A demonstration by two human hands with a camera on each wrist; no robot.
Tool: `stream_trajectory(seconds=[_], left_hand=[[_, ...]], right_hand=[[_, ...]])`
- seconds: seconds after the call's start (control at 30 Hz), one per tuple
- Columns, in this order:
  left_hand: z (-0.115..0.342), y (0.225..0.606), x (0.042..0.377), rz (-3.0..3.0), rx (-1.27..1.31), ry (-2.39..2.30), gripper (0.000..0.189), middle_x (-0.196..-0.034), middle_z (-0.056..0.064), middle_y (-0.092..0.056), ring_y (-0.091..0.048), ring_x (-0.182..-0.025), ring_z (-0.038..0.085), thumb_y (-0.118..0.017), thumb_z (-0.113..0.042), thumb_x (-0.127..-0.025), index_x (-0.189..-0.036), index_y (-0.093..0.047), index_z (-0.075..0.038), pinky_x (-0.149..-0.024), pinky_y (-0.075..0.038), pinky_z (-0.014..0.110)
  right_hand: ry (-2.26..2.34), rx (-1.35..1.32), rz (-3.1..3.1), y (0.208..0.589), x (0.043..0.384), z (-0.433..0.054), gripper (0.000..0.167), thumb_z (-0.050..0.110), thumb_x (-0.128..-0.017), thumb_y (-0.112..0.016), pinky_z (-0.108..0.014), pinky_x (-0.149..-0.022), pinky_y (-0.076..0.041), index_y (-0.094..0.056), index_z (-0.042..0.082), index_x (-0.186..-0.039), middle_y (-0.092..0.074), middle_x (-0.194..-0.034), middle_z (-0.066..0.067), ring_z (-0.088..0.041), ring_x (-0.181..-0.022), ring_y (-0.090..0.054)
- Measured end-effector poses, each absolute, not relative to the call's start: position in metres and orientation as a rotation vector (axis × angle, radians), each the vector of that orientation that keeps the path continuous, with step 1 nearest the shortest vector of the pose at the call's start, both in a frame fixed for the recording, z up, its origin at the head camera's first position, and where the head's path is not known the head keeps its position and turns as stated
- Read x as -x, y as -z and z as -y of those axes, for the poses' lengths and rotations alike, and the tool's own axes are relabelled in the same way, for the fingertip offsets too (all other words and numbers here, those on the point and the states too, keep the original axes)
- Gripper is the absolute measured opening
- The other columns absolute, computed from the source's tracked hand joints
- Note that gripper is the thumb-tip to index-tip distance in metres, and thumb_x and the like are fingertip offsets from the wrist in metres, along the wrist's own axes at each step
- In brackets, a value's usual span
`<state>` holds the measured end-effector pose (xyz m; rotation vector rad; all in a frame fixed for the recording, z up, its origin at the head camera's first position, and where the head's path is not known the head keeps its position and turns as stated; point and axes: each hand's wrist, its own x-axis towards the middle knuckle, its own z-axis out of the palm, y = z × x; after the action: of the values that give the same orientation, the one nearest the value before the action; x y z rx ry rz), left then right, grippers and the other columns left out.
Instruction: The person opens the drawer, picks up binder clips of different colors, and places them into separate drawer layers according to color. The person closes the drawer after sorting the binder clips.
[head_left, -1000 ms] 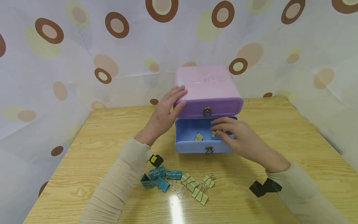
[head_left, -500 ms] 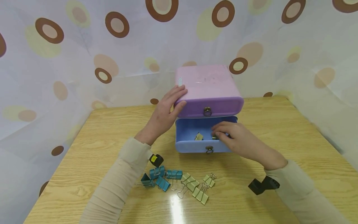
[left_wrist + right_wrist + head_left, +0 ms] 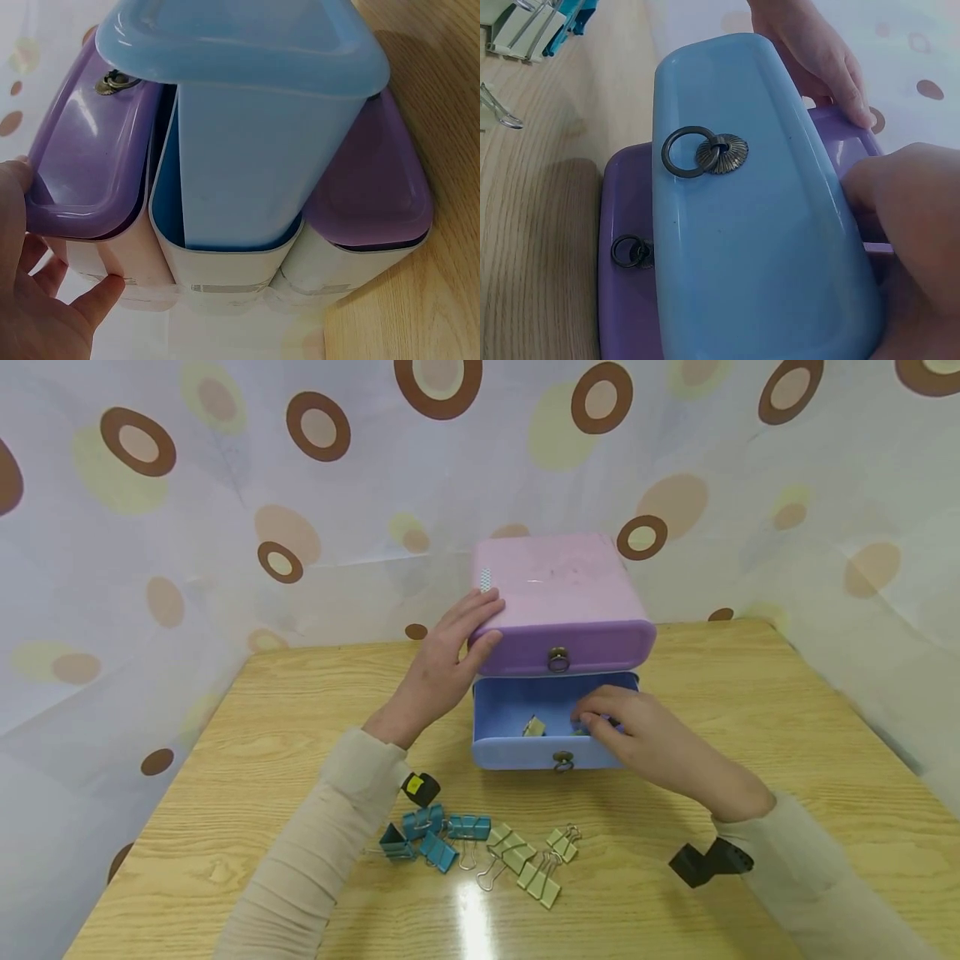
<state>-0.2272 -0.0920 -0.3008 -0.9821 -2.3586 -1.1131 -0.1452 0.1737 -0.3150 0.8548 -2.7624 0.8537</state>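
My left hand (image 3: 442, 664) rests on the left front corner of a small drawer chest (image 3: 555, 577), its fingers lying on the pink top and its thumb by the purple top drawer (image 3: 94, 150). Below, the blue middle drawer (image 3: 517, 754) is pulled out. My right hand (image 3: 637, 727) reaches inside it, fingertips curled down around a pale gold binder clip (image 3: 578, 731) low near the drawer floor; the fingers mostly hide this clip. Another gold binder clip (image 3: 534, 727) lies in the drawer to the left. In the right wrist view the blue front hides the fingertips.
On the table in front of the chest lie several teal binder clips (image 3: 438, 852) and, right of them, gold binder clips (image 3: 538, 885). A closed purple bottom drawer (image 3: 626, 300) sits under the blue one. A patterned curtain (image 3: 360, 510) hangs behind the table (image 3: 300, 710).
My right hand has lowered the gold clip deeper into the blue drawer, so less of the clip shows. My left hand stays in place on the chest.
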Motion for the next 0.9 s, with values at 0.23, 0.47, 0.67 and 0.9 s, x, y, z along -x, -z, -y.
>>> stream_trajectory(seconds=[0.23,0.47,0.67,0.9], left_hand=[[0.092,0.302,0.228,2.341,0.99,1.119,0.044,-0.157,0.003,-0.042,-0.026,-0.152,0.019,-0.052,-0.025,-0.104,-0.144,-0.051,-0.008,-0.125,-0.023,0.029],[0.094,0.302,0.228,2.33,0.991,1.134,0.043,-0.157,0.004,-0.042,-0.026,-0.152,0.021,-0.052,-0.025,-0.104,-0.144,-0.051,-0.007,-0.124,-0.023,0.029],[0.095,0.303,0.229,2.338,0.985,1.128,0.044,-0.157,0.003,-0.042,-0.026,-0.152,0.021,-0.052,-0.025,-0.104,-0.144,-0.051,-0.008,-0.124,-0.024,0.029],[0.096,0.303,0.229,2.343,0.978,1.133,0.044,-0.157,0.004,-0.042,-0.026,-0.152,0.021,-0.052,-0.025,-0.104,-0.145,-0.051,-0.008,-0.124,-0.024,0.029]], right_hand=[[-0.785,-0.9,2.483,0.314,0.135,-0.174,0.021,-0.003,-0.092,-0.06,-0.028,-0.083,-0.051,-0.071,0.01,-0.104,-0.066,-0.112,-0.001,-0.017,-0.105,-0.062],[-0.831,-1.004,2.288,0.304,0.119,-0.172,0.029,-0.013,-0.084,-0.064,-0.012,-0.073,-0.045,-0.07,0.007,-0.105,-0.065,-0.111,-0.003,-0.014,-0.097,-0.062],[-0.871,-1.069,2.24,0.305,0.104,-0.17,0.031,-0.012,-0.084,-0.063,-0.01,-0.075,-0.045,-0.069,0.01,-0.105,-0.065,-0.111,-0.002,-0.011,-0.101,-0.061],[-0.931,-1.205,2.133,0.317,0.091,-0.163,0.025,-0.005,-0.09,-0.058,-0.012,-0.093,-0.047,-0.069,0.009,-0.109,-0.065,-0.11,-0.004,-0.014,-0.102,-0.062]])
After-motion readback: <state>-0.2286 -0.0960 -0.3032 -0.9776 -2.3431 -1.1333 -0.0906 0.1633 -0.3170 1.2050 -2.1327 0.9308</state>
